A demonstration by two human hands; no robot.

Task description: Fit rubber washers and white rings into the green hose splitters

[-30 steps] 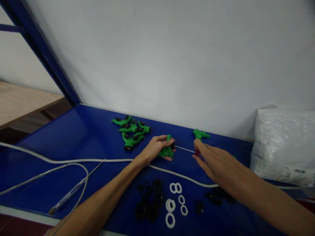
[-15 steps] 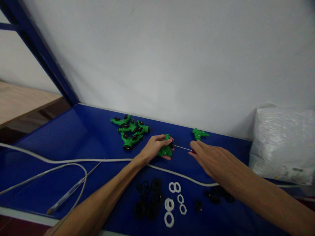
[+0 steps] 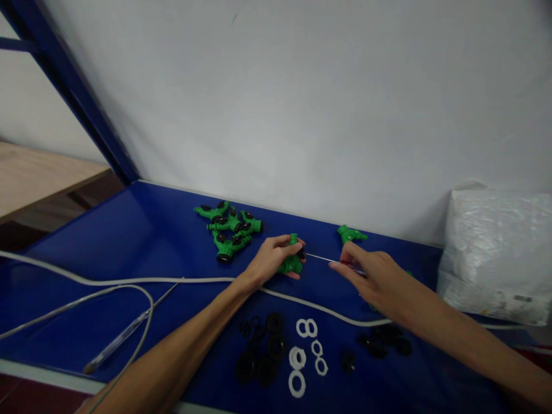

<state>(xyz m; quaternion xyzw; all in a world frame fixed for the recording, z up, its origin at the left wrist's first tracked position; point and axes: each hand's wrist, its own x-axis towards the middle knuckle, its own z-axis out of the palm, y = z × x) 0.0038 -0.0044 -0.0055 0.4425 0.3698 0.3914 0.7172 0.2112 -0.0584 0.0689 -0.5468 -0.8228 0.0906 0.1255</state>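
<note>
My left hand (image 3: pixel 276 257) is closed around a green Y-shaped hose connector (image 3: pixel 291 264), whose black knob points to the right. My right hand (image 3: pixel 371 276) grips a screwdriver (image 3: pixel 356 268) by its red and clear handle. The thin shaft runs left, and its tip meets the black knob. Behind my right hand, near the wall, lies another green connector (image 3: pixel 350 234) without black parts on it. To the left of my left hand sits a cluster of green connectors (image 3: pixel 226 250) with black knobs.
White rings (image 3: pixel 296 384) and black rings (image 3: pixel 245 367) lie at the front, with black knobs (image 3: pixel 383 340) to their right. A white cable (image 3: pixel 172 281) crosses the blue table (image 3: pixel 142 224). A soldering-iron-like tool (image 3: pixel 125 333) lies left. A plastic-wrapped package (image 3: pixel 495 253) stands right.
The fingers of my right hand have shifted on the screwdriver handle, and more of it now shows. My left hand and the connector stay almost in place.
</note>
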